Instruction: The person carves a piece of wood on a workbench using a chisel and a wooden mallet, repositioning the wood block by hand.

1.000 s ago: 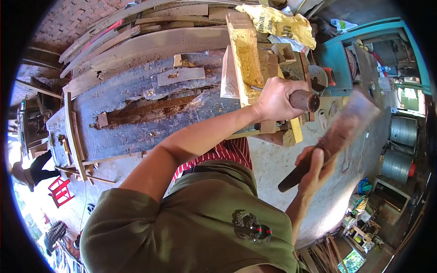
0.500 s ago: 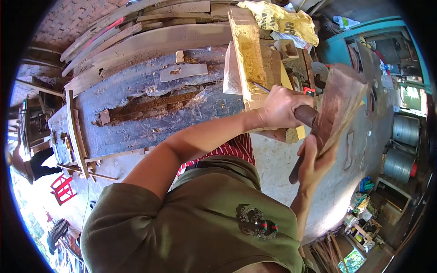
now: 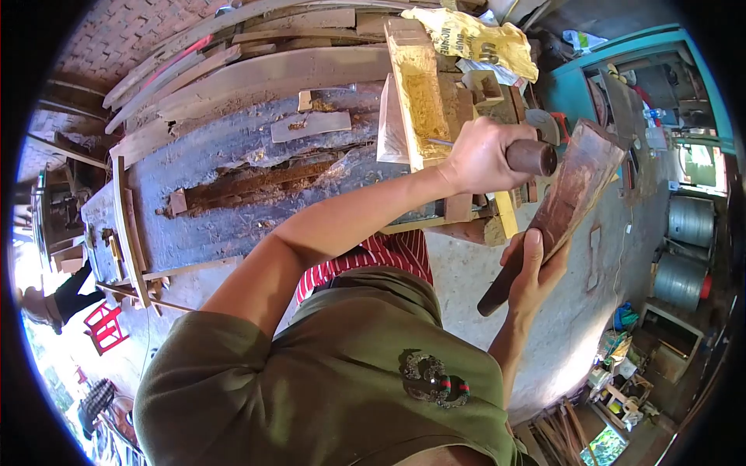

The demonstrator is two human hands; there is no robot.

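My left hand (image 3: 483, 155) is wrapped round a chisel, whose dark round handle (image 3: 533, 158) juts out on the right of the fist. Its thin blade (image 3: 440, 142) reaches left to the carved hollow of a pale wooden block (image 3: 420, 74); whether the tip touches the wood I cannot tell. Closed round the narrow grip of a worn wooden mallet (image 3: 576, 182) is my right hand (image 3: 538, 268). The mallet's thick head slants up and right, a small gap from the handle's end.
Beneath the block stands a dark, gouged workbench (image 3: 256, 179) with wood scraps on it. Long boards (image 3: 272, 74) lie along its far side. A yellow sack (image 3: 486, 43) rests behind the block. At far left are a red stool (image 3: 105, 328) and another person's dark-clothed leg (image 3: 76, 293).
The mallet head has come away from the chisel handle, where it looked in contact before. My left fist and the handle have shifted upward, and the handle's end now faces me more.
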